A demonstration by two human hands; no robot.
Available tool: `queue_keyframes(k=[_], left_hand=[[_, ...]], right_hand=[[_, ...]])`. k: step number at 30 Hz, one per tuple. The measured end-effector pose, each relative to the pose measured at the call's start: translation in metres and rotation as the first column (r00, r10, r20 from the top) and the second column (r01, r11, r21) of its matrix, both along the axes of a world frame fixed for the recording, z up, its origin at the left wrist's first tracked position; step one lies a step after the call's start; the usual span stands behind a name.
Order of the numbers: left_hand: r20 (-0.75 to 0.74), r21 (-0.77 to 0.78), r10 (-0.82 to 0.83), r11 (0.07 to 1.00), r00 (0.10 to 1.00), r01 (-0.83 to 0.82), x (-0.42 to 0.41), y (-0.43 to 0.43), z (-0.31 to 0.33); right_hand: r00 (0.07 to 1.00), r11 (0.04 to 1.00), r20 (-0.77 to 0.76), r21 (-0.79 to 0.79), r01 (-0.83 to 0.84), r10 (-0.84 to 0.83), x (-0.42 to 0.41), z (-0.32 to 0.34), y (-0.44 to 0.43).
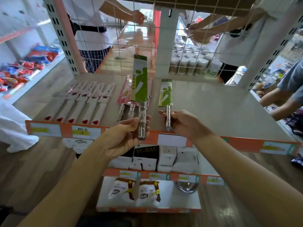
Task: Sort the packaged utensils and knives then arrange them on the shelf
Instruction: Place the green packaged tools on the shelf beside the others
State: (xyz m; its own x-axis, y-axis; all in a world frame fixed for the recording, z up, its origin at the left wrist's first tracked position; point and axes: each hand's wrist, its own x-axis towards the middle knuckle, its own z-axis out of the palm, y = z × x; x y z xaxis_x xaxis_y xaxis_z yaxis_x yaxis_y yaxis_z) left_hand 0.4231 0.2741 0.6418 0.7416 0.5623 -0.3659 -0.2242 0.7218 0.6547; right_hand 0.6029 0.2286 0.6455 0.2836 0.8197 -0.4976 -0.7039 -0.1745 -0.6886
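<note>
The left hand (pixel 124 135) gripped a steel-handled knife in a tall green-and-white card sleeve (pixel 139 79). Its fingers and thumb were curled round the round metal handle, and it held the knife raised, nearly upright, above the near middle of the pale grey shelf board (pixel 213 104). The right hand (pixel 185 123) pinched the ribbed steel handle of a shorter knife in a like green sleeve (pixel 166 94), just to the right of the first. This one lay low, blade end pointing far, its handle end over the orange price strip (pixel 246 143) at the shelf's near edge (whether it rested on the board could not be told). The two hands were near each other but apart.

Behind the raised knife, two more steel handles (pixel 132 108) lay on the board beside a pink packaged utensil (pixel 125 90). To the left, a row of white boxed knives with red marks (pixel 85 102) lay side by side, running near to far. A white wire mesh (pixel 114 44) closed the far side of the shelf, with people in white tops standing beyond it. On the tier below sat white packets (pixel 172 158). On the lowest tier were white bags with brown print (pixel 121 190) and a steel bowl (pixel 186 186).
</note>
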Motion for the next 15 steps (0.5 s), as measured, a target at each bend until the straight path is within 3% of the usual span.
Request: queue_keyframes(k=[2, 6, 10, 15], left_hand=[[0.006, -0.008, -0.021, 1.000, 1.000, 0.021, 0.001, -0.001, 0.000], [-0.006, -0.013, -0.057, 0.998, 0.998, 0.056, -0.001, -0.002, 0.001], [-0.010, -0.018, -0.082, 0.997, 0.997, 0.081, 0.001, -0.002, 0.002], [-0.034, 0.000, -0.096, 0.995, 0.995, 0.096, 0.005, -0.004, 0.004]], right_hand=[[0.999, 0.999, 0.044, -0.045, -0.012, 0.014, -0.001, 0.003, 0.005], [0.943, 0.963, 0.285, -0.252, -0.099, 0.172, 0.000, 0.008, 0.006], [0.795, 0.925, 0.541, -0.375, -0.063, 0.274, 0.006, 0.011, 0.003], [0.631, 0.903, 0.691, -0.429, -0.032, 0.351, 0.005, 0.007, 0.006]])
